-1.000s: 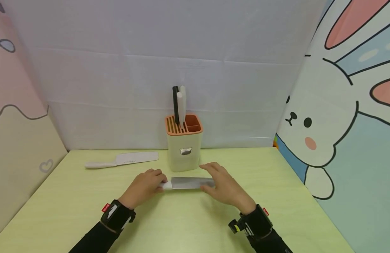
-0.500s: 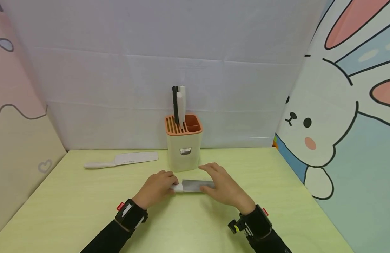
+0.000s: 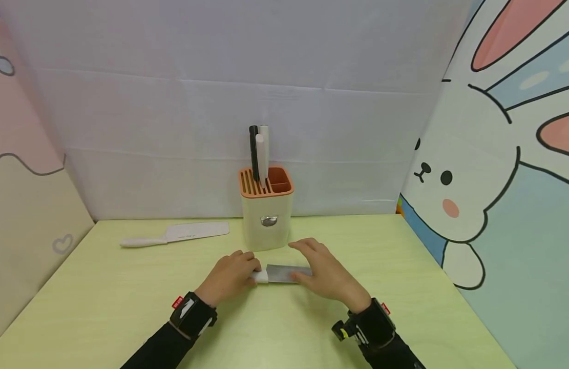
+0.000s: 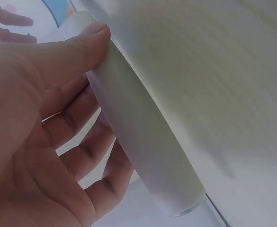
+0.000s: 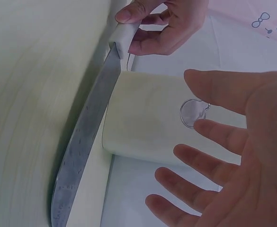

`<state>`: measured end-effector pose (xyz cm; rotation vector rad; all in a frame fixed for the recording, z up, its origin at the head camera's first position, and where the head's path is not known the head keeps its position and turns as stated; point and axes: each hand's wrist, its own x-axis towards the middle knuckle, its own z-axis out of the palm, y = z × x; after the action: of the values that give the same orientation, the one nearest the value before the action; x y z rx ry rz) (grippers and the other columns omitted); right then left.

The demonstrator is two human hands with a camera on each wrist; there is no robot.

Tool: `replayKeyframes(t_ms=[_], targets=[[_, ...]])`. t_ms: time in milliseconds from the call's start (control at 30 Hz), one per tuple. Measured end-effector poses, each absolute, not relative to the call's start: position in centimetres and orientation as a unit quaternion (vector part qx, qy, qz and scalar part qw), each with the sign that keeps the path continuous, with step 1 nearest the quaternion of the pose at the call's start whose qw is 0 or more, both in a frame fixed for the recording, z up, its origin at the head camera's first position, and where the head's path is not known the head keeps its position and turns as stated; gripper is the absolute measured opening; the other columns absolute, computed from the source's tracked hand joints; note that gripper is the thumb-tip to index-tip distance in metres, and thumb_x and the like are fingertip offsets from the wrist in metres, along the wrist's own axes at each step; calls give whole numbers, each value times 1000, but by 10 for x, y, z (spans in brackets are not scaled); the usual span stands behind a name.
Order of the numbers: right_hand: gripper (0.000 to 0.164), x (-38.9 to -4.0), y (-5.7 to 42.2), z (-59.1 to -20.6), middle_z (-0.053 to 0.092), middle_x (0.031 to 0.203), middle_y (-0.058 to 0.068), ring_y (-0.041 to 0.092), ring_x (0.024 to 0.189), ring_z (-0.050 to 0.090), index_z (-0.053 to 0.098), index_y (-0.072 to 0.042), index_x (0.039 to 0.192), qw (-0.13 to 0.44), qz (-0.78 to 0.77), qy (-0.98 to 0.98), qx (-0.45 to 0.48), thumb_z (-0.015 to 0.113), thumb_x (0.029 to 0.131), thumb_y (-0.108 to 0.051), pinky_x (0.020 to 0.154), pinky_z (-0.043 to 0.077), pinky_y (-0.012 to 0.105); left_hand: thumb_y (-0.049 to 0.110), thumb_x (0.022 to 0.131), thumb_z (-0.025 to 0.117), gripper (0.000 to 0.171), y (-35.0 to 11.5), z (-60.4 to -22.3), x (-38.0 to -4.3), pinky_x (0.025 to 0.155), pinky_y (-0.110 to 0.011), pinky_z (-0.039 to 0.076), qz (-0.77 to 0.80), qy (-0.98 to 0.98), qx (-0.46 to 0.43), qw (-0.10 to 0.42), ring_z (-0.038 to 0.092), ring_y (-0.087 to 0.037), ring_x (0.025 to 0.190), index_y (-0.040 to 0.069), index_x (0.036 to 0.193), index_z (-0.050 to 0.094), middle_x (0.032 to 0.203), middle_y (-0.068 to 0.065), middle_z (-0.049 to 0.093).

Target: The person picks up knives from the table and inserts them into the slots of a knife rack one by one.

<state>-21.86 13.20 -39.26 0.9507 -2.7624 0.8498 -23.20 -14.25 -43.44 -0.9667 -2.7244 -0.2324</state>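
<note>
My left hand [image 3: 232, 277] pinches the white handle of a kitchen knife [image 3: 284, 273], the thumb on one side and the curled fingers on the other. In the left wrist view the handle [image 4: 143, 127] runs slantwise past the thumb, its butt end free. The grey blade [image 5: 84, 146] points right, low over the table. My right hand [image 3: 328, 271] hovers around the blade's far end with its fingers spread and holds nothing; the right wrist view shows a gap between those fingers and the blade. In the head view this hand hides the blade's tip.
Just behind the hands stands a cream knife block [image 3: 267, 223] with an orange slotted top and several knives [image 3: 261, 154] in it. A white-handled cleaver [image 3: 196, 231] lies at the back left of the table [image 3: 104, 307]. A pale curtain [image 3: 164, 113] hangs behind.
My left hand has slid the knife to the right and slightly nearer to me, so more of its blade lies behind the right hand. The right hand has hardly moved.
</note>
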Motion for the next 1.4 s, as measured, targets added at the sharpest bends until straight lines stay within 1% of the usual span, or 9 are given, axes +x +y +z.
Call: replayKeyframes(t_ms=[333, 567, 800, 1033, 1100, 1200, 1333, 1400], targets=[[61, -218, 131, -390, 56, 145, 13, 36, 132, 56, 55, -5, 151, 53, 271, -908, 315, 80, 97, -16, 107, 51, 55, 20, 83, 93, 24, -142, -435, -233, 65, -32, 51, -84, -934, -330, 106, 61, -19, 83, 15, 99, 75, 98, 2, 69], [62, -218, 131, -390, 56, 145, 13, 36, 132, 56, 54, -6, 151, 50, 271, -910, 310, 81, 96, -16, 107, 51, 55, 19, 84, 92, 23, -141, -436, -234, 66, -32, 52, -91, -936, -328, 92, 61, -19, 83, 14, 99, 75, 97, 2, 68], [62, -218, 132, -392, 56, 145, 13, 36, 133, 56, 54, -5, 151, 50, 273, -909, 311, 81, 96, -15, 108, 51, 55, 20, 82, 94, 25, -141, -437, -235, 66, -30, 51, -94, -934, -332, 95, 61, -17, 82, 14, 99, 77, 96, 2, 69], [62, -217, 134, -392, 56, 145, 14, 38, 133, 56, 54, -4, 151, 51, 275, -908, 311, 81, 96, -14, 107, 51, 56, 25, 82, 94, 29, -146, -437, -238, 66, -31, 48, -99, -935, -331, 84, 59, -17, 83, 15, 103, 78, 98, 2, 70], [62, -217, 133, -393, 56, 145, 14, 38, 133, 56, 54, -4, 151, 53, 275, -908, 312, 81, 96, -14, 107, 51, 55, 28, 83, 93, 29, -148, -436, -238, 67, -31, 47, -104, -937, -324, 82, 59, -18, 84, 16, 105, 78, 100, 3, 71], [63, -218, 133, -394, 56, 145, 14, 37, 132, 56, 54, -4, 151, 55, 273, -907, 316, 81, 95, -14, 107, 51, 55, 32, 88, 88, 27, -154, -431, -238, 70, -33, 48, -122, -941, -306, 74, 60, -19, 87, 16, 107, 78, 102, 3, 71], [62, -219, 132, -395, 57, 144, 14, 37, 131, 57, 55, -4, 151, 58, 272, -905, 322, 81, 96, -14, 107, 51, 55, 33, 95, 82, 23, -159, -422, -237, 77, -38, 50, -145, -947, -280, 61, 62, -21, 94, 15, 109, 77, 103, 2, 72], [61, -219, 132, -395, 58, 144, 13, 37, 131, 57, 55, -4, 150, 59, 272, -904, 325, 81, 96, -14, 106, 51, 55, 34, 97, 80, 23, -162, -419, -237, 79, -40, 50, -148, -948, -274, 61, 62, -21, 96, 15, 109, 76, 103, 2, 71]])
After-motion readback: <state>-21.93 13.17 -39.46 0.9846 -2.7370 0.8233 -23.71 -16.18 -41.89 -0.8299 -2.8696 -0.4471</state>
